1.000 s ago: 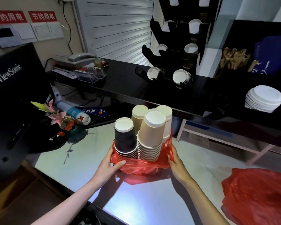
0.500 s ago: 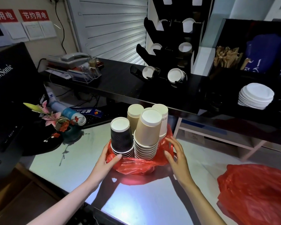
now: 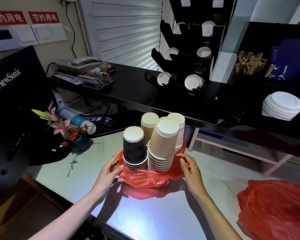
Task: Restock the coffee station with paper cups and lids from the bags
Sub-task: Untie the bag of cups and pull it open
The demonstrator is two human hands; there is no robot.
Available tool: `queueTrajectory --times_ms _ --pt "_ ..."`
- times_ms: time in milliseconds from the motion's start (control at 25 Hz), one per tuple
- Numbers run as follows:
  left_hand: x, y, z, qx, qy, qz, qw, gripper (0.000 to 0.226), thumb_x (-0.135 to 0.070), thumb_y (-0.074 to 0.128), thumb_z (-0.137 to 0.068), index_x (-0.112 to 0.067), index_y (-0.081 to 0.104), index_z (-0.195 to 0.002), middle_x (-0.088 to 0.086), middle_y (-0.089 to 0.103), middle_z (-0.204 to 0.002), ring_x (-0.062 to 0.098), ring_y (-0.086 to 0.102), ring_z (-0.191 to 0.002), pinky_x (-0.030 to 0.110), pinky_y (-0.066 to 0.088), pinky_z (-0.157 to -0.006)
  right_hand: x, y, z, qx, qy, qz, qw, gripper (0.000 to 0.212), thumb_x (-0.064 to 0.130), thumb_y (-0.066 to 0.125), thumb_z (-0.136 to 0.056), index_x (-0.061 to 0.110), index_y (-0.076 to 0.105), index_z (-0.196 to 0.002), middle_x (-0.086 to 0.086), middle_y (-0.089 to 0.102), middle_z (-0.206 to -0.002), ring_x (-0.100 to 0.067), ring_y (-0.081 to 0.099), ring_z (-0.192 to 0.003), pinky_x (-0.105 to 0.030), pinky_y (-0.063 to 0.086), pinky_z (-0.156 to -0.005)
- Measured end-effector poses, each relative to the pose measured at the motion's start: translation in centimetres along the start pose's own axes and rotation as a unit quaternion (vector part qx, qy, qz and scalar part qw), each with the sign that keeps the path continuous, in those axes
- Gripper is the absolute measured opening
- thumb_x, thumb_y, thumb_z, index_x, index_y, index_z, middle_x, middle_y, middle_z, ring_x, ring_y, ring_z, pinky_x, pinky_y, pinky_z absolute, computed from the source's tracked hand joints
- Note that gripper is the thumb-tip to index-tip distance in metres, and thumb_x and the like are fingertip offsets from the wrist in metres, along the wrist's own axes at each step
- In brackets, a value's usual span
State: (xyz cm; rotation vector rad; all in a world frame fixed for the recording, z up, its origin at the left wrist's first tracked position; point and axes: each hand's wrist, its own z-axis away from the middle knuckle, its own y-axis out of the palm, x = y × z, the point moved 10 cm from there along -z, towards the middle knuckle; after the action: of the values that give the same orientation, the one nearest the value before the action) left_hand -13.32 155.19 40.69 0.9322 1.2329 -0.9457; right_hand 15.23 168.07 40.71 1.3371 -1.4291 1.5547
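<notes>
The left hand (image 3: 111,168) gripped the near-left edge of a red bag (image 3: 145,179) pushed down around four upside-down cup stacks; the right hand (image 3: 189,166) lay against the bag's right side with fingers bent, and whether it pinched the plastic could not be told. The bag stood on a pale glossy worktop (image 3: 154,213). Its stacks comprised a black ribbed stack (image 3: 134,149), a front tan stack (image 3: 163,144), a rear tan stack (image 3: 148,124) and a white stack (image 3: 178,125), all touching one another. A second red bag (image 3: 275,208), unopened as far as could be seen, lay well apart at the near right. Judged from this, restocking had barely begun: the cups were exposed but none had left the bag. Farther back, a black counter (image 3: 128,87) carried a black cup dispenser rack (image 3: 184,66) already holding some cups, with a pile of white lids (image 3: 282,106) at right. A monitor (image 3: 9,94), a flower ornament (image 3: 69,134) and a telephone (image 3: 81,62) occupied the left; a shutter (image 3: 125,28) closed the rear wall.
</notes>
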Motion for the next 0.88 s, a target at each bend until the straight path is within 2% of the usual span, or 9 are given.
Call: queueTrajectory --times_ms 80,160,280,440,560,680,760,880 --pt "0.4 -0.3 -0.1 -0.026 -0.003 0.027 0.999 0.052 0.002 0.055 -0.097 -0.033 0.055 -0.136 0.001 0.067 -0.131 0.020 0.069 -0.105 0.030 0.060 -0.078 -0.7 0.0 -0.1 0.000 0.015 0.003 1.000 0.025 0.035 0.044 -0.105 0.041 0.067 -0.112 0.016 0.056 -0.124 0.005 0.052 -0.117 -0.025 0.045 -0.101" --pt "0.7 -0.6 0.0 -0.050 -0.002 0.042 0.998 0.050 0.005 0.054 -0.096 -0.025 0.059 -0.135 0.002 0.068 -0.129 0.021 0.068 -0.112 0.029 0.060 -0.081 -1.3 0.2 0.0 0.007 0.026 0.003 1.000 0.029 0.033 0.040 -0.106 0.039 0.068 -0.112 0.015 0.058 -0.123 0.004 0.054 -0.115 -0.027 0.046 -0.102" --pt "0.5 -1.5 0.2 -0.067 0.020 0.011 0.998 0.044 0.003 0.057 -0.095 -0.019 0.062 -0.134 -0.002 0.070 -0.126 0.015 0.066 -0.117 0.023 0.056 -0.088 -1.9 1.0 0.1 0.030 0.053 -0.024 0.998 0.031 0.038 0.038 -0.105 0.038 0.067 -0.116 0.013 0.063 -0.124 0.001 0.056 -0.116 -0.029 0.047 -0.102" --pt "-0.2 -2.3 -0.1 -0.054 0.040 -0.068 0.995 0.038 -0.005 0.061 -0.095 -0.024 0.065 -0.128 -0.015 0.071 -0.121 0.003 0.062 -0.119 0.017 0.051 -0.093 -2.0 2.1 0.5 0.063 0.079 -0.068 0.992 0.050 0.055 0.037 -0.096 0.030 0.068 -0.126 0.016 0.068 -0.125 -0.003 0.059 -0.121 -0.026 0.047 -0.104" --pt "-0.5 -2.6 -0.9 -0.053 0.050 -0.123 0.990 0.035 -0.008 0.061 -0.096 -0.032 0.066 -0.121 -0.027 0.070 -0.112 -0.006 0.062 -0.113 0.007 0.048 -0.086 -1.7 2.4 1.1 0.089 0.078 -0.089 0.989 0.051 0.054 0.036 -0.097 0.028 0.070 -0.124 0.019 0.068 -0.125 0.000 0.060 -0.120 -0.019 0.046 -0.101" --pt "-0.2 -2.9 -1.5 -0.055 0.062 -0.185 0.979 0.034 -0.012 0.062 -0.097 -0.039 0.065 -0.118 -0.036 0.068 -0.106 -0.012 0.060 -0.110 0.003 0.045 -0.086 -2.5 1.9 1.3 0.076 0.071 -0.082 0.991 0.048 0.050 0.037 -0.100 0.026 0.075 -0.117 0.013 0.071 -0.121 -0.005 0.064 -0.117 -0.026 0.048 -0.103" --pt "0.3 -3.2 -1.7 -0.059 0.068 -0.214 0.973 0.034 -0.013 0.063 -0.096 -0.034 0.066 -0.122 -0.034 0.068 -0.108 -0.010 0.061 -0.111 0.009 0.048 -0.090 -3.4 1.0 1.3 0.044 0.070 -0.065 0.994 0.045 0.047 0.036 -0.102 0.028 0.077 -0.112 0.011 0.073 -0.117 -0.007 0.065 -0.114 -0.027 0.049 -0.102" --pt "1.4 -3.3 -2.0 -0.052 0.071 -0.262 0.961 0.037 -0.021 0.065 -0.095 -0.023 0.064 -0.133 -0.014 0.069 -0.124 0.002 0.062 -0.117 0.030 0.051 -0.102 -4.0 0.0 1.2 0.011 0.066 -0.031 0.997 0.042 0.037 0.037 -0.106 0.025 0.077 -0.105 0.008 0.074 -0.111 -0.009 0.066 -0.109 -0.024 0.049 -0.098"
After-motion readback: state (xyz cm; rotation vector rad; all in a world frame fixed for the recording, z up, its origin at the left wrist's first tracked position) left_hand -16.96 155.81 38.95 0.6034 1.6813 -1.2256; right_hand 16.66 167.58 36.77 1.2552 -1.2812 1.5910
